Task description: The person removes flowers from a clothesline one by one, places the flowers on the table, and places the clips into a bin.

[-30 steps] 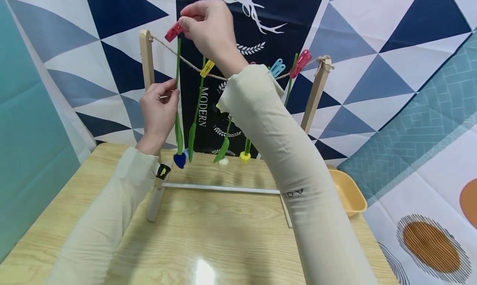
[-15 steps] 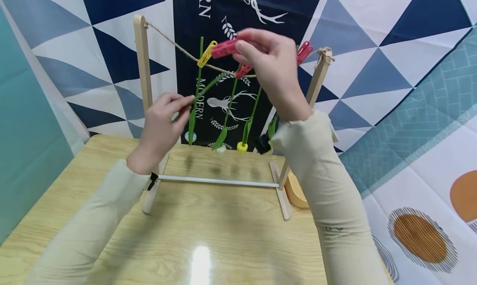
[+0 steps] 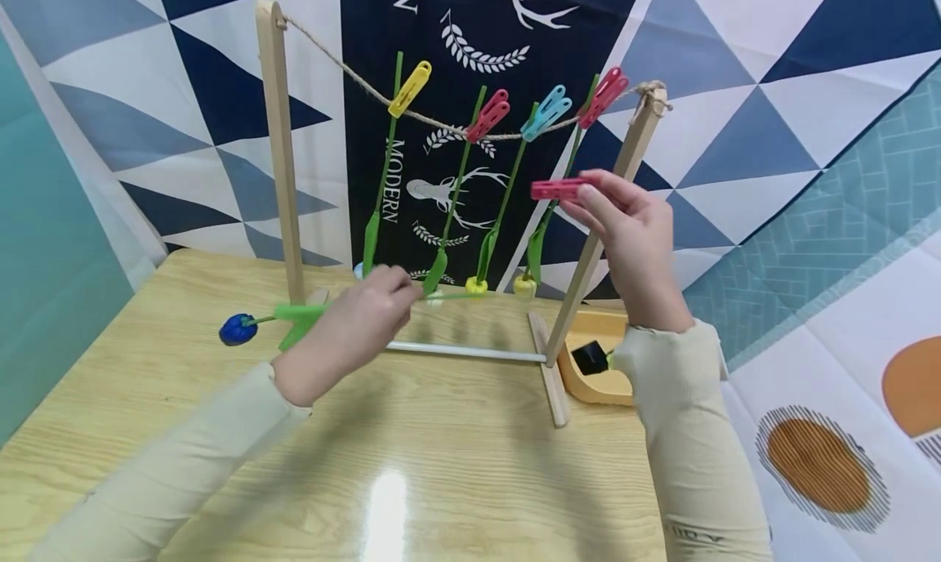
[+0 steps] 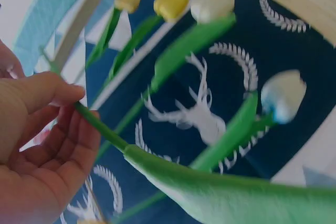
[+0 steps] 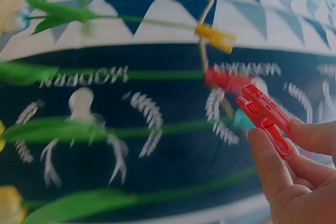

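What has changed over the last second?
The left grip has moved down and right, swinging the blue flower from hanging to nearly level, bloom leftward. The right grip has moved right and down, the red clothespin still pinched. The four clipped flowers stay on the rope.

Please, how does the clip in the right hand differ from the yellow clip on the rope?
The held red clip is red, while the other, the yellow clip, is yellow. The right hand pinches the red clip off the rope; the yellow clip is fastened on it. In the head view, the red clip lies nearly level, whereas the yellow clip slants upward. Both are clips of similar form.
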{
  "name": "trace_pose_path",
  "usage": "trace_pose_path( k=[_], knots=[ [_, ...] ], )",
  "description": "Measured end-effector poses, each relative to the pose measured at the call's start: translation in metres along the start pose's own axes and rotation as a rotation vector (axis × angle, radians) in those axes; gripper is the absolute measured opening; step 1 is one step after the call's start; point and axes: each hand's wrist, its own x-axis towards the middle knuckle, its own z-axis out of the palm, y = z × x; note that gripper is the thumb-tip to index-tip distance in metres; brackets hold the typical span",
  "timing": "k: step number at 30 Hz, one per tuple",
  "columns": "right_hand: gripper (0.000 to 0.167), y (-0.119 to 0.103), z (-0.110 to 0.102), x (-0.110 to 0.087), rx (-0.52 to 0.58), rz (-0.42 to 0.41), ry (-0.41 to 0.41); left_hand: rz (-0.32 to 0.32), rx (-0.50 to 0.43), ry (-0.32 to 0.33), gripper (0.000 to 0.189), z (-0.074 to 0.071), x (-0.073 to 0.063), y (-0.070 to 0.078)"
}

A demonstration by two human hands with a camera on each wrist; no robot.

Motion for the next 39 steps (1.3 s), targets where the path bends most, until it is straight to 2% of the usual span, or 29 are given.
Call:
trace_pose_path(
  k=[6, 12, 16, 23, 29, 35, 39],
  knots=[
    [0.039, 0.032, -0.040, -0.017, 0.106, 0.042, 0.037, -0.003, 0.062, -0.156, 0.018, 0.024, -0.017, 0.013],
    [0.022, 0.067, -0.079, -0.035, 0.222, 0.094, 0.058, -0.041, 0.027, -0.268, 0.020, 0.049, -0.031, 0.016],
    [0.017, 0.095, -0.102, -0.044, 0.231, 0.149, 0.088, -0.030, 0.021, -0.329, 0.023, 0.067, -0.040, 0.016],
    [0.014, 0.146, -0.136, -0.049, 0.206, 0.261, 0.134, -0.018, 0.061, -0.339, 0.023, 0.095, -0.051, 0.017],
    [0.012, 0.187, -0.152, -0.044, 0.130, 0.378, 0.129, -0.015, 0.077, -0.354, 0.021, 0.109, -0.059, 0.016],
    [0.029, 0.212, -0.162, -0.040, 0.005, 0.490, 0.075, 0.004, 0.100, -0.339, 0.019, 0.127, -0.065, 0.021],
    [0.037, 0.226, -0.167, -0.039, -0.068, 0.526, 0.044, 0.026, 0.126, -0.333, 0.017, 0.139, -0.066, 0.027]
  ],
)
